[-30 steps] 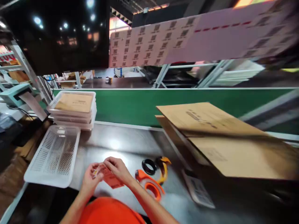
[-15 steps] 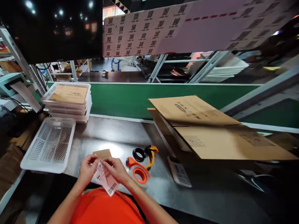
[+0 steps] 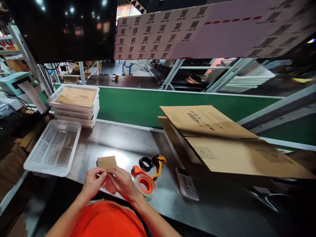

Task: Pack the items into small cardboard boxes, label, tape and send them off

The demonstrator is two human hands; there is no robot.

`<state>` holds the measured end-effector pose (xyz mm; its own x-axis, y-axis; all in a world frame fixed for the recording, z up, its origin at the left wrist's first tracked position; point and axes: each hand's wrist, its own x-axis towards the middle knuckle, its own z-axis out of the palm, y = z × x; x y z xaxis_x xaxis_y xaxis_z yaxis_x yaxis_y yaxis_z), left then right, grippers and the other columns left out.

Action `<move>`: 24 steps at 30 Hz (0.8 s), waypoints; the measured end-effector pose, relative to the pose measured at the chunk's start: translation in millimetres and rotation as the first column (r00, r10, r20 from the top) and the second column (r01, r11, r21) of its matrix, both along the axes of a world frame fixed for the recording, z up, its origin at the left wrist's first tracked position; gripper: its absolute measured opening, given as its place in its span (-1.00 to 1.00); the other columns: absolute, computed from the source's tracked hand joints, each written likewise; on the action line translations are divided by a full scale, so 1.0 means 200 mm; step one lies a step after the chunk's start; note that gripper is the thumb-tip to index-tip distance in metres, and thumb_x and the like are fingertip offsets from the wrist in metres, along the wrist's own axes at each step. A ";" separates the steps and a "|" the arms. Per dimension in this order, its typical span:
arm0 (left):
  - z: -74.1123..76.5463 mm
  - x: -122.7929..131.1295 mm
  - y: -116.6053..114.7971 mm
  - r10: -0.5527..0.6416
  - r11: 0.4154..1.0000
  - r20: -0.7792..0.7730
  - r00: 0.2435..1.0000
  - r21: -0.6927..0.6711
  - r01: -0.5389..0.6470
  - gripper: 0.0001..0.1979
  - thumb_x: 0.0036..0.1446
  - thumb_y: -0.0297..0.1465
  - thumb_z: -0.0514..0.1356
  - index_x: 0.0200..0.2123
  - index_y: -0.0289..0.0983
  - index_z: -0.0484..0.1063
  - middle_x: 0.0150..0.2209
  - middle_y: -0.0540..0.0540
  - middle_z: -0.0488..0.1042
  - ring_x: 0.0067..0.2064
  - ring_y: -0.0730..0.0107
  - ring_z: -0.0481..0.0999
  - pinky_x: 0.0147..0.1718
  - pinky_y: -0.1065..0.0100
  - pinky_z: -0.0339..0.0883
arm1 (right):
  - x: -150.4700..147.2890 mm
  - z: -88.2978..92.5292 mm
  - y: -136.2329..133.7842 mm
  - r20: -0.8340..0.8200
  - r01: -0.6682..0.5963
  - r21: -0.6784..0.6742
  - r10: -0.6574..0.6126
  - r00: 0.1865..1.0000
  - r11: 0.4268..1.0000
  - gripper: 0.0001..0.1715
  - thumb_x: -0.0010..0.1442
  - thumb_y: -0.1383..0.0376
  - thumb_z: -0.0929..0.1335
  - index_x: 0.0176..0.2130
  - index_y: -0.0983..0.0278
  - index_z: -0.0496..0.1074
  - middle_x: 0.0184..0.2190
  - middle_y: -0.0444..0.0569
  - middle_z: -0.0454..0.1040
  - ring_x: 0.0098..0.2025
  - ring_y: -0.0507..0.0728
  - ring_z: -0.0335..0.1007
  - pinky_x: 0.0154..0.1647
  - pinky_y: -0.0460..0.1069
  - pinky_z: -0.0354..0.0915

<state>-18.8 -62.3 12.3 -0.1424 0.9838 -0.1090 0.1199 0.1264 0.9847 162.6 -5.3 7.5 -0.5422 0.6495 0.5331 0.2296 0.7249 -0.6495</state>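
Note:
My left hand (image 3: 93, 181) and my right hand (image 3: 123, 181) meet close in front of my body, both with fingers pinched together. Between them is a thin paper label (image 3: 108, 185), gripped along its upper edge. Its lower part hangs below my fingers and looks reddish and shadowed; its print cannot be read. Just beyond my fingertips a small cardboard box (image 3: 107, 162) lies on the metal table (image 3: 116, 138). To the right of my right hand are an orange tape dispenser (image 3: 144, 181) and a yellow and black tape dispenser (image 3: 159, 164).
An empty white basket (image 3: 53, 148) stands at left, before stacked baskets (image 3: 74, 108) holding flat cardboard. A large carton (image 3: 222, 148) with raised flaps covers the right side. Near it lies a pale handheld device (image 3: 187, 184). A label printer (image 3: 17, 82) stands far left.
The label, spread with its printed white face showing, is now turned or folded and mostly behind my fingers. My hands have come closer together. The view has shifted slightly.

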 end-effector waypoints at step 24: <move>-0.10 0.02 0.04 0.018 0.966 0.252 0.967 -0.254 0.048 -0.58 -0.09 -0.05 0.44 -0.48 -0.34 0.61 -0.60 0.05 0.37 -0.49 0.48 0.27 -0.43 0.39 0.14 | 0.04 -0.05 0.01 0.197 0.041 0.388 -0.126 0.972 0.921 -0.77 0.47 0.34 0.31 -0.15 0.22 0.57 -0.28 -0.04 0.66 -0.32 0.09 0.52 -0.32 -0.03 0.34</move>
